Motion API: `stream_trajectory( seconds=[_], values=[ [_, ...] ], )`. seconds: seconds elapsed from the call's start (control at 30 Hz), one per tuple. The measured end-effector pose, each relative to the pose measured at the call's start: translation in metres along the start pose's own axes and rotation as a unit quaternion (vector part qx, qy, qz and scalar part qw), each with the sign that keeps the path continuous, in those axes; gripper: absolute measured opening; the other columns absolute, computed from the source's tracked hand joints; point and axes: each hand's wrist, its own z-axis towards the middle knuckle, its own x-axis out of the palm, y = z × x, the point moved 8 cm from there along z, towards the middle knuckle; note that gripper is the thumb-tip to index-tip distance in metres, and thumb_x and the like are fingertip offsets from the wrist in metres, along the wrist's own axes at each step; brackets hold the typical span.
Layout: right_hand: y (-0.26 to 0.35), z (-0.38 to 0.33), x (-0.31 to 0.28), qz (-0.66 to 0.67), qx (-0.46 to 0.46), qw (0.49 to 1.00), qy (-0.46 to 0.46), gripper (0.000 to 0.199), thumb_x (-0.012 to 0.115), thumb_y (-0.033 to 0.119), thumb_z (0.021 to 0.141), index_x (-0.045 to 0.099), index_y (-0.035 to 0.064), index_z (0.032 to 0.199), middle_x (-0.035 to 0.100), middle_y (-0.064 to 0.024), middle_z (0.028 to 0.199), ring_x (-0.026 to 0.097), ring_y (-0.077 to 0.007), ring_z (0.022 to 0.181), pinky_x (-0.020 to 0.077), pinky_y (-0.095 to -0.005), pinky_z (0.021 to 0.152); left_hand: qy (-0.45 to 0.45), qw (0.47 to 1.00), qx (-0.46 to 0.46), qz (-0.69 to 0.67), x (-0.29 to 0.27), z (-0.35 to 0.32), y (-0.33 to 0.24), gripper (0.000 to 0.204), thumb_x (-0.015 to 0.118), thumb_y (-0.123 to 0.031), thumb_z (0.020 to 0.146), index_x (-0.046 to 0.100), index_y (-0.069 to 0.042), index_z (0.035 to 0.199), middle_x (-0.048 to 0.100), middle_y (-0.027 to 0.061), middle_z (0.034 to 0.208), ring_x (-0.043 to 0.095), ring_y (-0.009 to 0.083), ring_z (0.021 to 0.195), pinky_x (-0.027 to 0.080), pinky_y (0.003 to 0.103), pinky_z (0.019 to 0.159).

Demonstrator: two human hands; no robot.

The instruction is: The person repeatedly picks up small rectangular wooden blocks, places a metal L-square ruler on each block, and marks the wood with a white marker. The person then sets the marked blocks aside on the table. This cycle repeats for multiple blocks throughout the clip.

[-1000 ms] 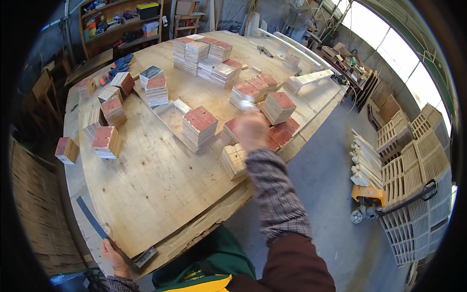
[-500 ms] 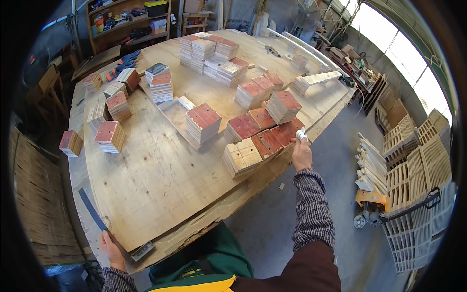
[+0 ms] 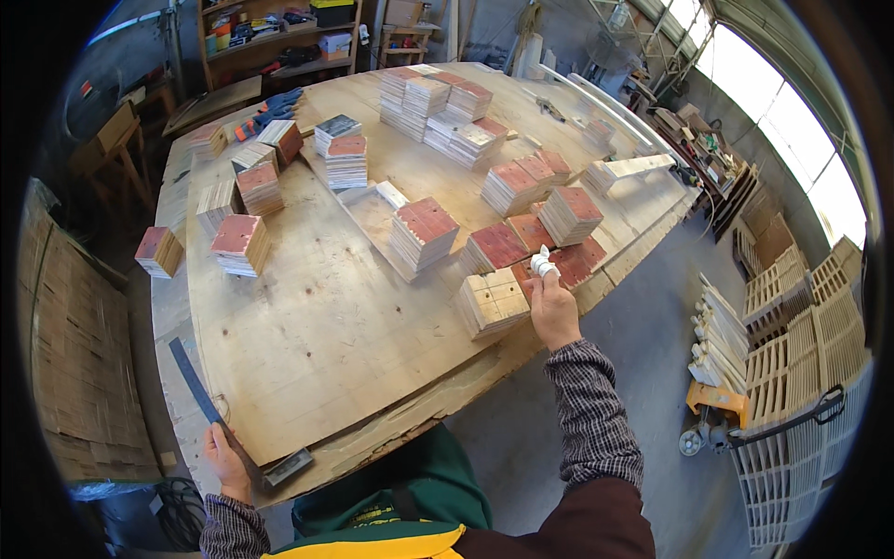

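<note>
At the table's near left corner my left hand [image 3: 228, 463] closes its fingers on a try square [image 3: 196, 384], its long dark blade pointing away and its short block end [image 3: 287, 467] near the table edge. My right hand [image 3: 556, 312] pinches a small white lumpy object [image 3: 542, 262] whose kind I cannot make out. It is held over a row of stacked plywood blocks, in front of a red-topped stack [image 3: 494, 247]. Beside that hand stands a pale-topped stack [image 3: 494, 304] with dark holes. Another red-topped stack [image 3: 570, 216] rises higher behind the white object.
More block stacks stand about the plywood table [image 3: 279, 373], including a tall group [image 3: 438, 102] at the back. Blue and orange gloves [image 3: 270, 112] lie at the far left. Right of the table are a yellow pallet jack [image 3: 719, 402] and piled slatted wood [image 3: 801, 363].
My right hand has moved left along the block row with the white object, from its right end toward the pale-topped stack. The whole view has shifted slightly; my left hand keeps its hold.
</note>
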Motion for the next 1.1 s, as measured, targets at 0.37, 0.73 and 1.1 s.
stream_trajectory(
  seconds=[0.37,0.73,1.1],
  values=[
    [0.151,0.089,0.09,-0.166,-0.056,0.971,0.165,0.077,0.069,0.056,0.082,0.052,-0.0031,0.128,0.064,-0.0198,0.115,0.061,-0.0326,0.108,0.0516,-0.0424,0.087,-0.009,1.0,-0.009,-0.023,0.008,-0.005,-0.008,0.032,0.046,-0.027,0.106,0.054,-0.009,0.08,0.051,-0.0028,0.066,0.046,0.0052,0.055,0.036,0.021,0.051],
    [0.126,0.094,0.11,-0.182,0.047,0.945,0.268,0.087,0.067,0.057,0.081,0.041,-0.0025,0.14,0.062,-0.0218,0.12,0.06,-0.0326,0.113,0.0505,-0.042,0.092,-0.008,1.0,-0.003,-0.028,0.009,-0.007,-0.007,0.03,0.047,-0.027,0.106,0.054,-0.009,0.083,0.052,-0.0032,0.067,0.047,0.0046,0.055,0.037,0.02,0.05],
    [0.119,0.056,0.081,-0.233,0.041,0.937,0.256,0.091,0.066,0.06,0.08,0.04,-0.0016,0.142,0.057,-0.025,0.116,0.059,-0.0349,0.108,0.0518,-0.0435,0.088,-0.007,1.0,0.009,-0.019,0.01,-0.007,-0.012,0.032,0.047,-0.028,0.106,0.055,-0.009,0.082,0.05,-0.0031,0.063,0.045,0.0044,0.054,0.035,0.02,0.05]
  ],
)
